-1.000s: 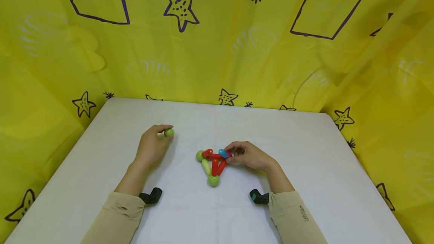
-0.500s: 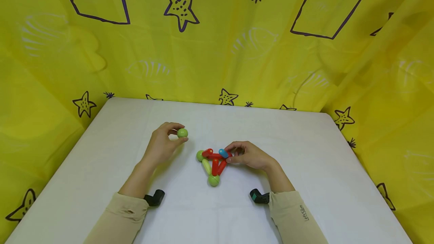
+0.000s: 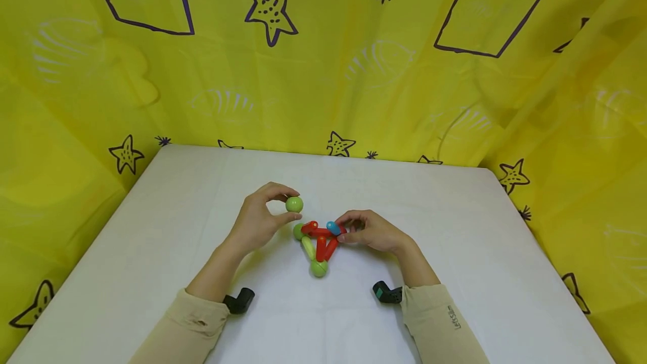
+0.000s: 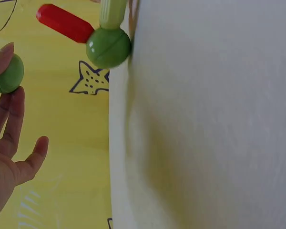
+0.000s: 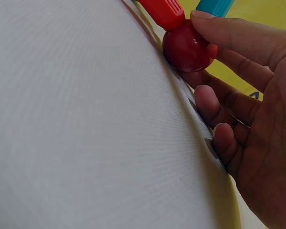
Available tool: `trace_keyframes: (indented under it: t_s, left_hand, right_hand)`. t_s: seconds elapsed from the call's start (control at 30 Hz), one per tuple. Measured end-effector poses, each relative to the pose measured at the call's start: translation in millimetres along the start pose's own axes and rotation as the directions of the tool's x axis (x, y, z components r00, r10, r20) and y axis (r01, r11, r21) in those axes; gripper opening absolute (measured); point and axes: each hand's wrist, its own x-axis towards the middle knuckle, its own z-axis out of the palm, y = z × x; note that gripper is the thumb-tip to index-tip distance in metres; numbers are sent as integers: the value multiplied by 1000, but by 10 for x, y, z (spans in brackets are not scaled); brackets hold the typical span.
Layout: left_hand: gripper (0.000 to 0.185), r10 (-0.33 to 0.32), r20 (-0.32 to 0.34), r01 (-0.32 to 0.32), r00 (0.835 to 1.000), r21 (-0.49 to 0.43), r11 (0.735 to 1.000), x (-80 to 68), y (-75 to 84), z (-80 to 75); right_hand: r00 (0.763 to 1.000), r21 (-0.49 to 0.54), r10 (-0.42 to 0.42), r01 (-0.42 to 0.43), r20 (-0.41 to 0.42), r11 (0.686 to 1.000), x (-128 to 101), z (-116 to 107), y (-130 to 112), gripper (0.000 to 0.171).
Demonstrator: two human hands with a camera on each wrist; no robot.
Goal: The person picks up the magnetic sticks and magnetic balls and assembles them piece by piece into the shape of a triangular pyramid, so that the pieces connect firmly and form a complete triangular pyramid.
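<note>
Head view: a white table (image 3: 455,251) w/ yellow star-print curtain (image 3: 323,72) behind and at both sides. Two beige sleeves come in from the bottom edge.

Left hand (image 3: 260,223) is raised just above the table, left of centre. Its grip: thumb and fingertips pinch a loose green ball (image 3: 294,204), fingers curled round it. The ball hangs just up-left of a small toy structure (image 3: 318,243), near it but apart.

The structure lies mid-table: red rods (image 3: 320,248), a pale green rod (image 3: 307,248), a blue rod end (image 3: 333,228), w/ green balls at the left corner (image 3: 298,232) and near corner (image 3: 318,268).

Right hand (image 3: 371,232) rests on the table at the structure's right corner, fingers curled in. Head view hides what it pinches. Right wrist view shows it: a dark red ball (image 5: 188,46) held between thumb and fingers (image 5: 238,36), touching the table, w/ a red rod (image 5: 164,10) and blue rod (image 5: 214,5) meeting it.

Left wrist view adds: the loose green ball (image 4: 8,74) sits at the fingertips (image 4: 12,112), ring and little fingers spread loosely; the structure's corner ball (image 4: 108,46) rests on the table, joined to a red rod (image 4: 64,23) and a pale green rod (image 4: 112,12).

Two black L-shaped pieces (image 3: 240,300) (image 3: 386,293) sit by the wrists.
</note>
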Motion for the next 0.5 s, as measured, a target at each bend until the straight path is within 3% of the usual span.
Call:
trace_keyframes:
  t_s: [0.3,0.5]
  left_hand:
    - [34,17,91,-10,996,-76,997,-52,140,149]
    - [36,40,149,-35,988,-39,999,-94,177,235]
  right_hand:
    - [1000,5,-10,10,-4,1000,4,-1,13,27]
    - [1000,8,-10,10,2,1000,9,-3,18,28]
